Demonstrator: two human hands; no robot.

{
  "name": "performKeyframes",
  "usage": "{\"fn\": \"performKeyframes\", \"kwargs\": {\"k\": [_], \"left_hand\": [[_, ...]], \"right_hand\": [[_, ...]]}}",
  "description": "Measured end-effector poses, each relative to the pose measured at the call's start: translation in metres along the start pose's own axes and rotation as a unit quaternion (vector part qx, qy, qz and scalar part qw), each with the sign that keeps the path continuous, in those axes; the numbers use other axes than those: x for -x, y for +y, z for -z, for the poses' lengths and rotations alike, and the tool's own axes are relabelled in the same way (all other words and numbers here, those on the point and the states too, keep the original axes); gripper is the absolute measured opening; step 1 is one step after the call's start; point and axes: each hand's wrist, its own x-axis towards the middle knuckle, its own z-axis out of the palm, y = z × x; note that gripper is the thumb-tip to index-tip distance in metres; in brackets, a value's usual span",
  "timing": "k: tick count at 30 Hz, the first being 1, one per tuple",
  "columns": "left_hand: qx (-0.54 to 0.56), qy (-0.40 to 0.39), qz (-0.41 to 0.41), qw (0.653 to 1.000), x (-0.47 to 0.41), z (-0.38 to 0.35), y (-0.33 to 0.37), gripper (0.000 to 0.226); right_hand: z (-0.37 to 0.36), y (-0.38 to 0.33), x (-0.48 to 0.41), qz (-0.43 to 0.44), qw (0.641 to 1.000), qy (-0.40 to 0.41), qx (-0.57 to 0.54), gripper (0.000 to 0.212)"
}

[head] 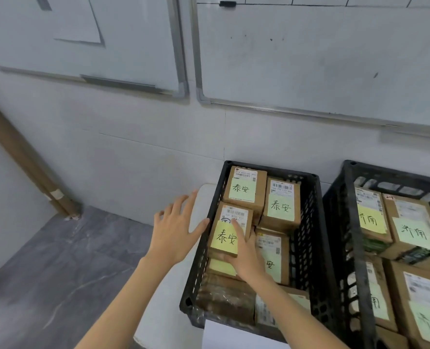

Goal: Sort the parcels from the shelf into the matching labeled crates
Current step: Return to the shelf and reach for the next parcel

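A black plastic crate (pixel 309 235) holds several brown cardboard parcels with yellow and green notes. My right hand (pixel 244 255) reaches into it and grips a small parcel (pixel 227 233) with a yellow handwritten note at the crate's left side, thumb on its right edge. My left hand (pixel 176 227) hovers just outside the crate's left wall, fingers spread, holding nothing. A second black crate (pixel 352 222) to the right holds more parcels with differently written notes.
The crates stand on a white surface (pixel 163 311) against a tiled wall with two whiteboards (pixel 309 59). Grey floor (pixel 45 273) lies to the left, with a wooden post (pixel 27 162) leaning in the corner. A white sheet (pixel 229 336) hangs on the near crate's front.
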Motion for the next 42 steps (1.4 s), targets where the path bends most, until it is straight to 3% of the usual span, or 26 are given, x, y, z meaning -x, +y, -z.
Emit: {"fn": "performKeyframes", "kwargs": {"k": [8,16,20,25,31,35,42], "left_hand": [[-0.003,-0.014,-0.008,1.000,-0.007,-0.009,0.002,0.085],[-0.023,-0.020,-0.011,0.999,0.012,0.001,0.019,0.091],[-0.033,-0.001,-0.002,0.999,0.031,0.010,0.029,0.087],[-0.051,0.029,0.024,0.998,0.065,0.028,0.048,0.084],[-0.066,0.081,0.096,0.990,0.131,0.058,0.068,0.090],[-0.065,0.121,0.168,0.976,0.197,0.079,0.079,0.089],[-0.074,0.144,0.337,0.928,0.349,0.106,0.088,0.090]], "right_hand": [[0.002,0.002,-0.004,0.006,0.999,-0.026,0.023,0.106],[0.043,0.001,0.000,0.015,0.987,-0.153,0.050,0.109],[0.069,0.003,0.016,0.041,0.991,-0.122,0.041,0.100],[0.104,0.000,0.044,0.153,0.984,-0.024,0.085,0.094],[0.134,-0.020,0.097,0.288,0.953,0.025,0.095,0.092],[0.134,-0.042,0.144,0.382,0.919,0.018,0.095,0.091],[0.086,-0.085,0.244,0.533,0.842,-0.078,0.037,0.088]]}}
